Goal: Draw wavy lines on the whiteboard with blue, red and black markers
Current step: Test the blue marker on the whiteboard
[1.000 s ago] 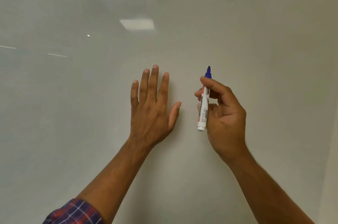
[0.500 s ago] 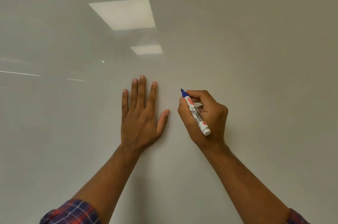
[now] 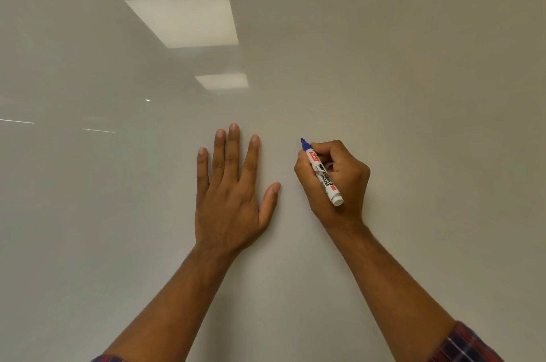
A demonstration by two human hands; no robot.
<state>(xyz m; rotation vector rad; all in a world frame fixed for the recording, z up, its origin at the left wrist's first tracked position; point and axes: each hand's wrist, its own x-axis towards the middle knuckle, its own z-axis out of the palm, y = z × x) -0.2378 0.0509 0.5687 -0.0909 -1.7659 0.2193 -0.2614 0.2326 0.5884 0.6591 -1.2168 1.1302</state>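
The whiteboard (image 3: 413, 95) fills the whole view and bears no lines. My right hand (image 3: 339, 181) grips a white-barrelled blue marker (image 3: 323, 174), uncapped, its blue tip pointing up and left at or very near the board surface. My left hand (image 3: 230, 190) rests flat on the board with fingers straight and spread, a short gap to the left of the marker tip. No red or black marker is in view.
Two bright ceiling-light reflections (image 3: 186, 21) show on the glossy board at the upper left, with thin light streaks (image 3: 17, 121) at the far left. Plaid sleeve cuffs (image 3: 466, 344) show at the bottom corners.
My right hand turned the marker from upright to a writing grip and brought its tip to the board. My left hand stayed flat on the board. The view tilted slightly.
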